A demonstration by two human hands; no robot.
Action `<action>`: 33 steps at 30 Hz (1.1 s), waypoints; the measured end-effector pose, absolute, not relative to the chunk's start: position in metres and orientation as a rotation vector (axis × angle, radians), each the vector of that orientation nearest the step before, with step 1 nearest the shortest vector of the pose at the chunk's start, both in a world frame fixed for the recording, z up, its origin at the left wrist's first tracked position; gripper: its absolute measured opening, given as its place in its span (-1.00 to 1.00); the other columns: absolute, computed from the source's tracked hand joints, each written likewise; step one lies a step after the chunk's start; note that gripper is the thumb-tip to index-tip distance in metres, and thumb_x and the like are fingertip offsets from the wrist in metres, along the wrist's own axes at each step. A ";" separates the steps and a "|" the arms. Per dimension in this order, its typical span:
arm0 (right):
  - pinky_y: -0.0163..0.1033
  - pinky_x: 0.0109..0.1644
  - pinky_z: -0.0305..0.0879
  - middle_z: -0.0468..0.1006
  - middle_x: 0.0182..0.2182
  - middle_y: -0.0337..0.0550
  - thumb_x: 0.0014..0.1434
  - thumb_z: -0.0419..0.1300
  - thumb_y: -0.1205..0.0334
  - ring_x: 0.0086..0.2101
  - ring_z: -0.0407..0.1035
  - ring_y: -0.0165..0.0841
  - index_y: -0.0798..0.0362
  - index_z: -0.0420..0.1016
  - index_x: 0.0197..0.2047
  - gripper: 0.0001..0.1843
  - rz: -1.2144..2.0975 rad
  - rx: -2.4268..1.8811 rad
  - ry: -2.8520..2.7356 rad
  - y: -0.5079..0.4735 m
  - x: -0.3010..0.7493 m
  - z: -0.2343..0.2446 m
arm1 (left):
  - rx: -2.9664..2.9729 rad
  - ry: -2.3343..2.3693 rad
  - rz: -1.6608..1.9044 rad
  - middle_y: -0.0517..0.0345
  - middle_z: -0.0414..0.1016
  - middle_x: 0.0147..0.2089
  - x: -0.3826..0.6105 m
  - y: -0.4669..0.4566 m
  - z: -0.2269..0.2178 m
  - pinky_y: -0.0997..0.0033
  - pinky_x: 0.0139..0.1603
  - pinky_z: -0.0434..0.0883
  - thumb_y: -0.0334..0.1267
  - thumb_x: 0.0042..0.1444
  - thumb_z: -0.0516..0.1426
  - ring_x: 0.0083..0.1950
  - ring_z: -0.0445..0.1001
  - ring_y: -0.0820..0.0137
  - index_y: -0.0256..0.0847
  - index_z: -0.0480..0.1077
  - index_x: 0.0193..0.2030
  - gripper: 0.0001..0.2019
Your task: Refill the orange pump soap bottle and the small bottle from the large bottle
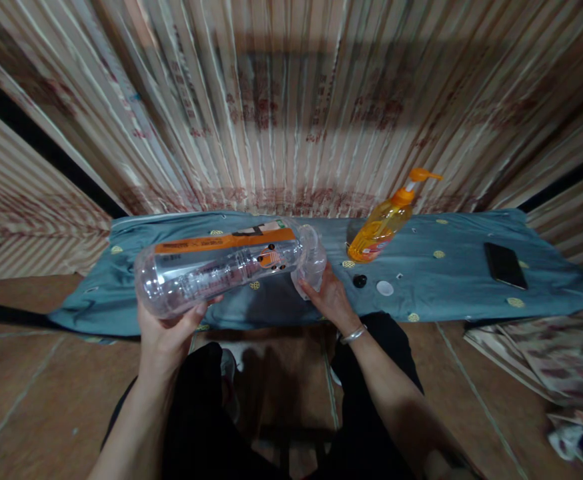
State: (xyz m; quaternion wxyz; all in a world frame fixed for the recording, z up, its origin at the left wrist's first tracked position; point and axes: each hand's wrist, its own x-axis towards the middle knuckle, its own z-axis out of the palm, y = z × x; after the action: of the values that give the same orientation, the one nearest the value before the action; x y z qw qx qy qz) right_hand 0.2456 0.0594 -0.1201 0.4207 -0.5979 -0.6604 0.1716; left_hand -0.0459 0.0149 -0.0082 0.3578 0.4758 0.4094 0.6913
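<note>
My left hand (169,330) is wrapped from below around the base end of a large clear plastic bottle (206,280). The bottle lies almost level above the blue cloth, its other end pointing right and slightly up. An orange and grey label runs along its side. My right hand (329,293), with a silver bangle at the wrist, grips a smaller clear plastic piece (312,257) at the bottle's right end. Whether that piece is a cup or a funnel I cannot tell, and its join with the bottle is unclear. A black cap (359,281) and a white round lid (385,288) lie right of my right hand.
A pump bottle (379,230) of orange liquid with an orange pump head stands behind the caps. Farther right lies a black phone-like slab (505,265). The blue patterned cloth (451,293) covers a narrow surface, with striped curtains (291,120) behind and dark poles at both sides.
</note>
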 end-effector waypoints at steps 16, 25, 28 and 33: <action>0.28 0.24 0.50 0.61 0.20 0.30 0.30 0.23 -0.09 0.14 0.58 0.10 0.14 0.24 0.45 -0.21 0.437 -1.534 -1.664 0.060 0.246 -0.119 | 1.227 1.084 1.797 -0.01 0.59 0.00 -0.045 0.014 -0.011 -0.14 -0.02 0.70 -0.06 -0.21 0.58 -0.12 0.68 0.12 -0.03 0.43 0.34 -0.09; 0.33 0.25 0.48 0.61 0.20 0.28 0.29 0.26 -0.04 0.15 0.57 0.13 0.07 0.23 0.47 -0.22 0.464 -1.523 -1.648 0.059 0.247 -0.118 | 1.212 1.059 1.807 0.02 0.59 -0.05 -0.045 0.015 -0.010 -0.09 -0.08 0.72 -0.14 -0.20 0.57 -0.24 0.63 0.25 -0.09 0.51 0.24 -0.21; 0.32 0.25 0.49 0.60 0.21 0.30 0.30 0.24 -0.04 0.15 0.57 0.13 0.10 0.23 0.46 -0.23 0.447 -1.523 -1.660 0.060 0.247 -0.120 | 1.208 1.046 1.816 0.06 0.59 -0.08 -0.046 0.016 -0.010 0.03 -0.16 0.73 -0.15 -0.24 0.59 -0.29 0.61 0.33 -0.12 0.53 0.21 -0.20; 0.31 0.25 0.49 0.60 0.22 0.31 0.30 0.24 -0.06 0.16 0.57 0.11 0.10 0.22 0.44 -0.24 0.421 -1.533 -1.671 0.060 0.246 -0.122 | 1.198 1.058 1.824 0.02 0.62 -0.07 -0.046 0.017 -0.010 0.11 -0.22 0.73 -0.11 -0.27 0.60 -0.27 0.63 0.31 -0.15 0.50 0.23 -0.15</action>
State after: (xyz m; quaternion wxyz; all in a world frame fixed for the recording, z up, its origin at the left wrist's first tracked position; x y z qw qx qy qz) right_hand 0.2459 0.0598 -0.1219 0.4057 -0.6076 -0.6622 0.1667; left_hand -0.0460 0.0165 -0.0098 0.3508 0.4625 0.4085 0.7044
